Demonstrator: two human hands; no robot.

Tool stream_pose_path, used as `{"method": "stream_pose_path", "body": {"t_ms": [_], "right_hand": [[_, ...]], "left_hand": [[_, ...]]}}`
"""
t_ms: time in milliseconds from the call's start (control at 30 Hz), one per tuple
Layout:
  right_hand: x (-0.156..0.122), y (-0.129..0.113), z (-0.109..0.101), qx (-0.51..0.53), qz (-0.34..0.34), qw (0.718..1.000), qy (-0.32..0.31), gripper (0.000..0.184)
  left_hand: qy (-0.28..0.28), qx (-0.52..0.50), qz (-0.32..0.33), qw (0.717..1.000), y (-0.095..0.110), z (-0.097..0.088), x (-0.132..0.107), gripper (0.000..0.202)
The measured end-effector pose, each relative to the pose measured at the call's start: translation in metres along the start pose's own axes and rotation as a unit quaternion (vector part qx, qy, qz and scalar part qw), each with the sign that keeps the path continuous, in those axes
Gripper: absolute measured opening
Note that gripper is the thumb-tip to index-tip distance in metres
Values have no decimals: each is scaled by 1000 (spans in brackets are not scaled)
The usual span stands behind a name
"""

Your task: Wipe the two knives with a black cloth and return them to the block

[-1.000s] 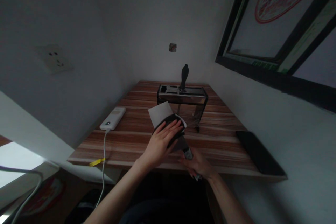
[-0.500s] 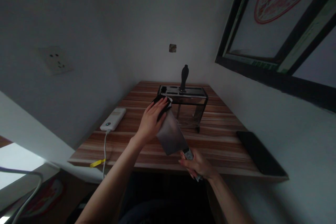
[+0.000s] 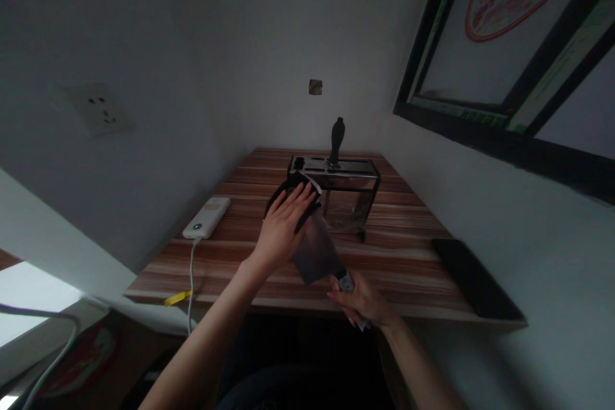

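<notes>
My right hand (image 3: 362,300) is closed round the handle of a cleaver (image 3: 314,251), whose broad blade points up and to the left above the table's front. With my left hand (image 3: 283,224) I press a dark cloth (image 3: 312,191) with a pale edge against the far end of the blade. Its fingers lie over the cloth, and the blade's tip is hidden beneath. Just behind stands a knife block (image 3: 355,170) with clear sides and a slotted metal top. A black-handled tool (image 3: 337,138) stands upright in it.
The wood-grain table (image 3: 403,269) meets walls on both sides. At left lies a white power bank (image 3: 206,218) with a white cable (image 3: 191,269) and yellow tag (image 3: 177,298) running over the front edge. A black phone-like slab (image 3: 475,278) lies at the right edge.
My left hand and the cloth have shifted slightly to the right along the blade's far end, with more cloth spread out now. The cleaver and my right hand stay almost still.
</notes>
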State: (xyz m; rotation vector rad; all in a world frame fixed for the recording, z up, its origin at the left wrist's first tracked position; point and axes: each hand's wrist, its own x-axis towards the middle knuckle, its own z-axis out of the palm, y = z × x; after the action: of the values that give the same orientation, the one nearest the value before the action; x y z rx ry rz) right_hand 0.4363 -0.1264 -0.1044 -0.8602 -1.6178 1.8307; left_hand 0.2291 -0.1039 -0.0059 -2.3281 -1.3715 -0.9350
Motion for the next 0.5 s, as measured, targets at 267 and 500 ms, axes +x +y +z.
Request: {"method": "stream_pose_path", "body": {"t_ms": [267, 500], "right_hand": [[2, 7, -3, 9, -10, 1000, 11, 36], [3, 12, -6, -53, 23, 997, 42, 29]], "left_hand": [[-68, -11, 47, 997, 29, 15, -28, 47], [-123, -76, 67, 987, 57, 23, -55, 45]]}}
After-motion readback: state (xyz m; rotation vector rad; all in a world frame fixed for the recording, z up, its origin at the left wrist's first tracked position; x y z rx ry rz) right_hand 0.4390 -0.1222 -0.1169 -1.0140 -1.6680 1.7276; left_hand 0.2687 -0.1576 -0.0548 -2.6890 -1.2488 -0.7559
